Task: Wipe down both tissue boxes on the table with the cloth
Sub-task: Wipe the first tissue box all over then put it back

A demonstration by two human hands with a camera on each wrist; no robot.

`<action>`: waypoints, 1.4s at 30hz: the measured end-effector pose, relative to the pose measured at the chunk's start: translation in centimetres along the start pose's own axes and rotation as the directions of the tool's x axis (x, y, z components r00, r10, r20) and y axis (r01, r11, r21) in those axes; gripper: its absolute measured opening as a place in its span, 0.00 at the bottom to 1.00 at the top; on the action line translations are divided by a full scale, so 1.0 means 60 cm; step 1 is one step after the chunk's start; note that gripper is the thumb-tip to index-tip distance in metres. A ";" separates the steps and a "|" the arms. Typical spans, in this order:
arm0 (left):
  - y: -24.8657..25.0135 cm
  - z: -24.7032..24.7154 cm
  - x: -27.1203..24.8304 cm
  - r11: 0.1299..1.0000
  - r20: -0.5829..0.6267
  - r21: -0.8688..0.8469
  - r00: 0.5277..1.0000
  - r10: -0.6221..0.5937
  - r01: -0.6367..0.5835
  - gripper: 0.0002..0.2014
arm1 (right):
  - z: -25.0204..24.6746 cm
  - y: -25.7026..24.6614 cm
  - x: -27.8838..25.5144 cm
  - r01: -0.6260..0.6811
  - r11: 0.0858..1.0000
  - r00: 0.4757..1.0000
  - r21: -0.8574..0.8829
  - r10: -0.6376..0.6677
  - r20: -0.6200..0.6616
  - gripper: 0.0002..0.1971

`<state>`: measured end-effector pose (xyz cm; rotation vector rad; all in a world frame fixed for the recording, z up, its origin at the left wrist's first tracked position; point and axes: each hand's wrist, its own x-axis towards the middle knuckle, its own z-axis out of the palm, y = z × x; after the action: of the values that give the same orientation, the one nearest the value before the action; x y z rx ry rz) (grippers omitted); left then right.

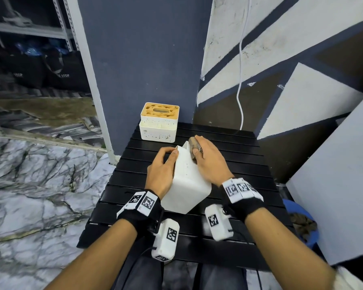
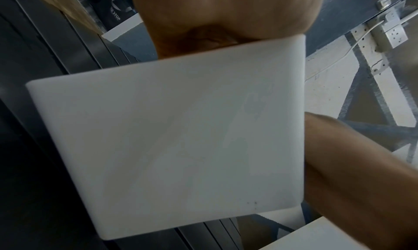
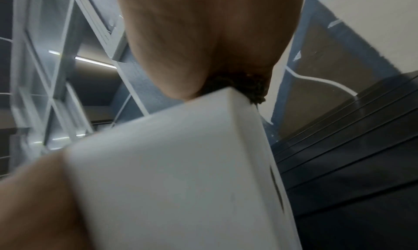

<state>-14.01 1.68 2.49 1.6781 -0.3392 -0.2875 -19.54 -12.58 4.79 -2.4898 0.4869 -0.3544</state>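
Note:
A plain white tissue box (image 1: 187,181) is tipped on the black slatted table (image 1: 228,143), its flat bottom facing me. My left hand (image 1: 162,166) grips its left side, fingers curled over the far edge. My right hand (image 1: 205,155) presses a dark brown cloth (image 1: 194,146) against the box's upper right side. The white box (image 2: 169,146) fills the left wrist view. In the right wrist view the cloth (image 3: 239,85) sits bunched under the palm against the box (image 3: 169,182). A second tissue box (image 1: 158,123), white with an orange holed lid, stands at the table's far left corner.
A dark blue pillar (image 1: 145,59) rises right behind the table. A white cable (image 1: 240,80) hangs down the painted wall. A blue bucket (image 1: 302,222) with dark cloths sits on the floor to the right, beside a white panel (image 1: 333,185).

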 end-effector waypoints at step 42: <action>0.009 0.014 -0.014 0.999 -0.010 0.036 1.000 0.022 -0.022 0.09 | 0.022 -0.029 -0.133 0.168 0.981 0.982 0.093 -0.159 -0.096 0.23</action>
<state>-15.14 1.14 2.90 1.7098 -0.3564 -0.2574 -25.77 -7.30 3.57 -2.4293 0.2910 -0.5431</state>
